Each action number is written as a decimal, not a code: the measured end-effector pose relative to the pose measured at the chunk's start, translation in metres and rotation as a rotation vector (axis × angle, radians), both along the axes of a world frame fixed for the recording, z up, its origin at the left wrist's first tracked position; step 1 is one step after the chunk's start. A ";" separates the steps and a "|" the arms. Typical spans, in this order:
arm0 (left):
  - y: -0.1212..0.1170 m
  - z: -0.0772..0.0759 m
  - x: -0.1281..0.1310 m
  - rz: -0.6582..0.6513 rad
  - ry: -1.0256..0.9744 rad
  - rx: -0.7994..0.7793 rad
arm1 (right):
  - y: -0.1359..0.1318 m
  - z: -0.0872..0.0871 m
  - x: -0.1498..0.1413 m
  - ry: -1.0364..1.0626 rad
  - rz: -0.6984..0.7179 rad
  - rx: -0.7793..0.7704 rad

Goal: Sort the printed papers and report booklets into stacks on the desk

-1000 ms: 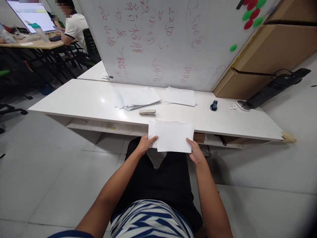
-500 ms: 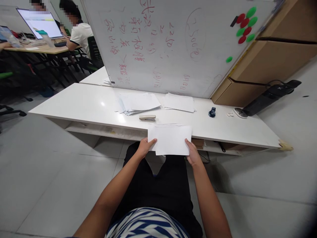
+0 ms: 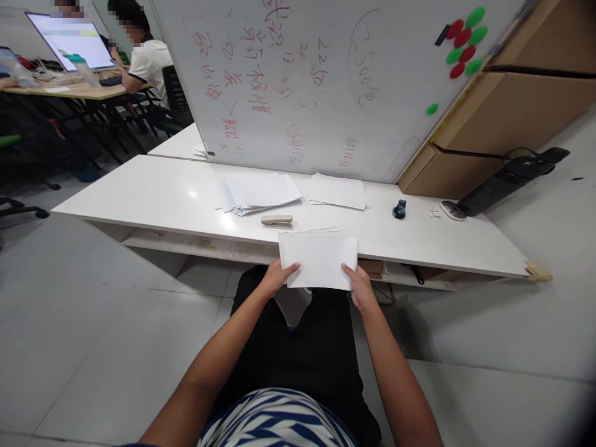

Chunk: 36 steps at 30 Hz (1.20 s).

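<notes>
Between my two hands is a small stack of white paper sheets point(image 3: 319, 261), held over the front edge of the white desk point(image 3: 172, 211). My left hand point(image 3: 275, 277) grips the left side, thumb on top and fingers underneath out of sight. On the right side my right hand point(image 3: 361, 287) pinches the stack in the same way. The sheets' far edges are slightly fanned out. Just beyond them lies a beige stapler point(image 3: 276, 221). Farther back rest an uneven pile of papers point(image 3: 272, 191) and a neater paper pile point(image 3: 338, 191).
A whiteboard point(image 3: 298, 87) with red writing and magnets stands behind the desk. Cardboard boxes point(image 3: 507, 112) are stacked at the right. A black bottle point(image 3: 505, 183), a computer mouse point(image 3: 452, 210) and a dark blue object point(image 3: 399, 209) sit on the desk's right. A person point(image 3: 146, 62) sits at another table.
The sheets in my hands have come more into line, with the top sheet shifted left. Both thumbs have moved slightly inward over the paper.
</notes>
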<state>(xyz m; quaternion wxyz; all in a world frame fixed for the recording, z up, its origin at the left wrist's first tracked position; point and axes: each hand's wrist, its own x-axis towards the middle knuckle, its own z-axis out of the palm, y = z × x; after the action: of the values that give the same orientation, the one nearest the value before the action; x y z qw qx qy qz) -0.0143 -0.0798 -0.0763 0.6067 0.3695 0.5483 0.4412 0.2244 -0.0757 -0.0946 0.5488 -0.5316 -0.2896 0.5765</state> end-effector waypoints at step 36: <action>0.100 0.070 -0.001 -0.037 0.058 0.363 | 0.101 0.055 0.008 -0.239 0.100 0.384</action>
<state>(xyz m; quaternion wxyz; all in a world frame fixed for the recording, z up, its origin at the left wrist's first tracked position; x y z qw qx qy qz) -0.0153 0.0198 -0.0062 0.5221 0.4957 0.4699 0.5108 0.2322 0.0253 -0.0392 0.5724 -0.4671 -0.4827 0.4703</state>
